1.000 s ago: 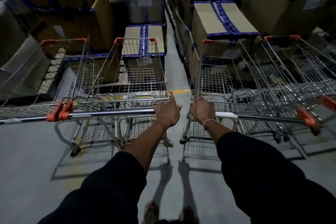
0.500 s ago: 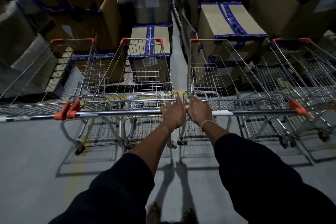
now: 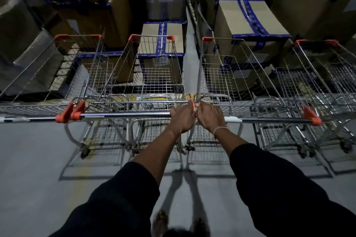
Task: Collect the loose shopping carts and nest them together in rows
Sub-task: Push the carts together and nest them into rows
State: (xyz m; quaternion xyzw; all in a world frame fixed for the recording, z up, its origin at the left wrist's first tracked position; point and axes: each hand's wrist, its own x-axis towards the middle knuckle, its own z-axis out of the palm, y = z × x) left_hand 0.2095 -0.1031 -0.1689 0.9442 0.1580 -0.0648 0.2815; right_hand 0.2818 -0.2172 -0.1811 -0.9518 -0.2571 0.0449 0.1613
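Several wire shopping carts with orange corner caps stand side by side ahead of me. My left hand [image 3: 183, 118] grips the right end of the handle bar [image 3: 125, 115] of the middle-left cart [image 3: 152, 75]. My right hand [image 3: 210, 118] grips the left end of the handle bar [image 3: 269, 120] of the middle-right cart [image 3: 237, 75]. My two hands nearly touch, and these two carts stand side to side. Another cart [image 3: 57, 79] stands at far left and one more [image 3: 325, 82] at far right.
Tall stacks of cardboard boxes [image 3: 248, 23] taped in blue rise just beyond the carts on both sides, with a narrow aisle [image 3: 189, 57] running between them. The grey concrete floor [image 3: 38, 169] with a faded yellow line lies under me. My bare feet [image 3: 177, 223] show at the bottom.
The right-hand cart has swung leftwards until it stands beside the left-hand one. My hands, apart a second ago, have come together. The view has moved slightly closer to the carts.
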